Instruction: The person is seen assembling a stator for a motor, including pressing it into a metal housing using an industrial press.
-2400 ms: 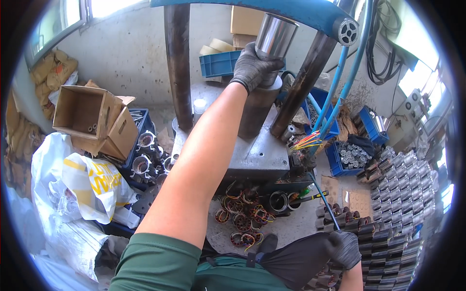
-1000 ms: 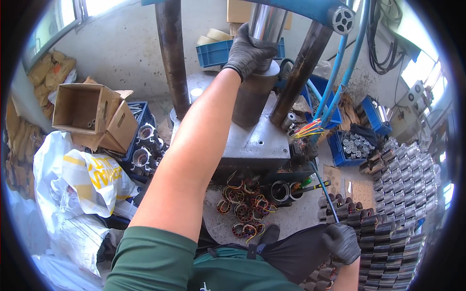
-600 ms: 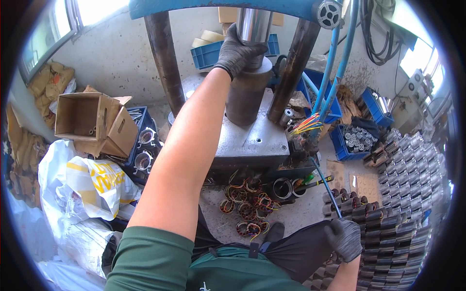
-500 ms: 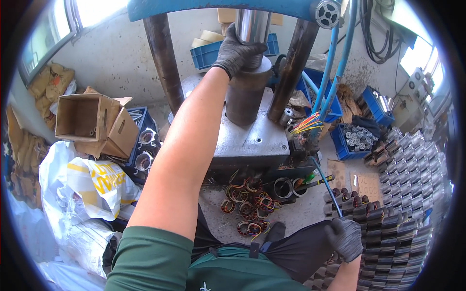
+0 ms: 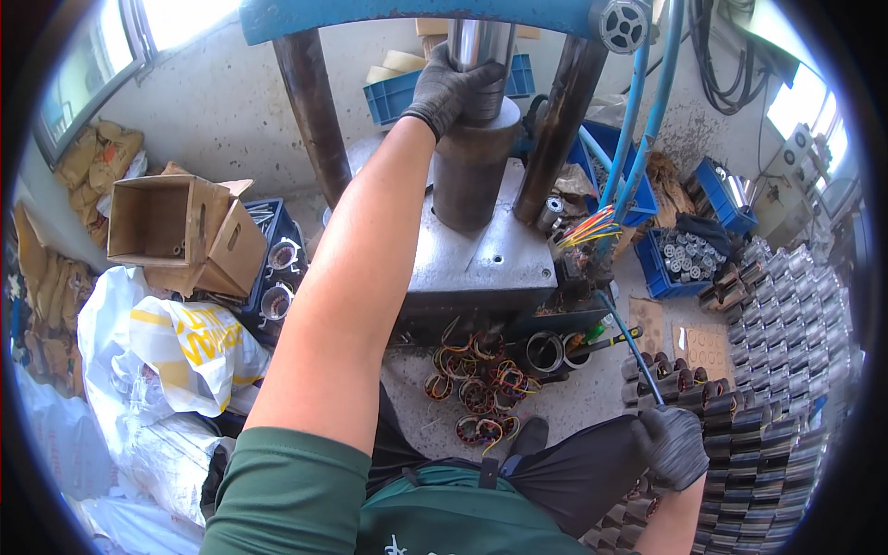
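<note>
A gloved left hand (image 5: 450, 90), arm stretched forward, grasps the lower part of a shiny metal cylinder (image 5: 481, 42), its fingers wrapped round the side. The cylinder stands roughly upright above a dark round block (image 5: 474, 176), directly below the hand; fingers partly hide where the two meet. Over the hand, a blue beam (image 5: 416, 18) hides the cylinder's top, so whether they touch cannot be told. A dark column (image 5: 310, 116) rises on each side of the hand.

The gloved right hand (image 5: 673, 448), low and close to the body, is closed round the near end of a blue lever (image 5: 629, 342). Just beyond that lever's far end are loose coloured wires (image 5: 592, 228). To this hand's left, coil rings (image 5: 476, 396) lie on the floor; to its right, tubes (image 5: 786, 310) are stacked.

The main risk seems to be pinched fingers, should the lever bring pressure down while the left hand grips there. An off-centre cylinder could tilt or slip under load. A careless right elbow might knock the tubes.
</note>
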`<action>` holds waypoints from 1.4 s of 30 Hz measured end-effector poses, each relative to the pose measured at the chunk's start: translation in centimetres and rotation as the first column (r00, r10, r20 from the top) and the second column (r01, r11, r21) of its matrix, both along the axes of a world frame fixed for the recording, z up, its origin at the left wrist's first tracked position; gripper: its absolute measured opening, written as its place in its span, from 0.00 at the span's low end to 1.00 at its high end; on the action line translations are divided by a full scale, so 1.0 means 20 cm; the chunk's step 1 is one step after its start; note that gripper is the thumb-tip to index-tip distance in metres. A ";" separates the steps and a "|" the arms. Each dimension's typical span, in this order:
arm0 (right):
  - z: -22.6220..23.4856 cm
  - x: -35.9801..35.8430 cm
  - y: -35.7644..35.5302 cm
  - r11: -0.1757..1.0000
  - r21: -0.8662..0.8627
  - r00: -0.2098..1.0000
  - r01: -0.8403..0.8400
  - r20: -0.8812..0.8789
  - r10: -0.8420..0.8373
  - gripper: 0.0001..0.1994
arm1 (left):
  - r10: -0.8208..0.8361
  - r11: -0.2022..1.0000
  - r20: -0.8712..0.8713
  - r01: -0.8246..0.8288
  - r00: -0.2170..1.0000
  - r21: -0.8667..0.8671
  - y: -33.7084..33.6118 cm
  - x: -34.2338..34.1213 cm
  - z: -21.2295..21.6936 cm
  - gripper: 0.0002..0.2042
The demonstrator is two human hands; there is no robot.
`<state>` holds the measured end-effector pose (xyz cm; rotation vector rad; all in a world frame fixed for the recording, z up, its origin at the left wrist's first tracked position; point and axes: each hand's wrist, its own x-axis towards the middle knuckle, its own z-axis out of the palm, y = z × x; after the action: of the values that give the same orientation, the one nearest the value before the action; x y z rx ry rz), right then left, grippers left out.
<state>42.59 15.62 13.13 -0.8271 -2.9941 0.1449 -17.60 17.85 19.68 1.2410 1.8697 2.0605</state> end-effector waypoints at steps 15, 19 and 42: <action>0.08 -0.03 0.06 0.996 -0.057 0.998 -0.067 0.016 0.068 0.12 | 0.025 0.999 -0.030 -0.026 0.999 -0.019 0.00 0.00 0.00 0.48; 0.08 -0.03 0.06 0.997 -0.080 0.989 -0.019 -0.146 0.007 0.11 | 0.026 0.999 -0.052 -0.027 0.998 -0.028 0.01 -0.02 -0.02 0.48; 0.14 -0.03 0.11 0.966 -0.247 0.982 0.079 -0.149 -0.119 0.12 | 0.058 0.994 -0.069 -0.064 0.996 -0.090 0.04 -0.05 -0.03 0.48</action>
<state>41.94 17.80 15.84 -0.9334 -2.8104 0.5533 -18.68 18.58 19.03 1.2602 2.0306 1.9604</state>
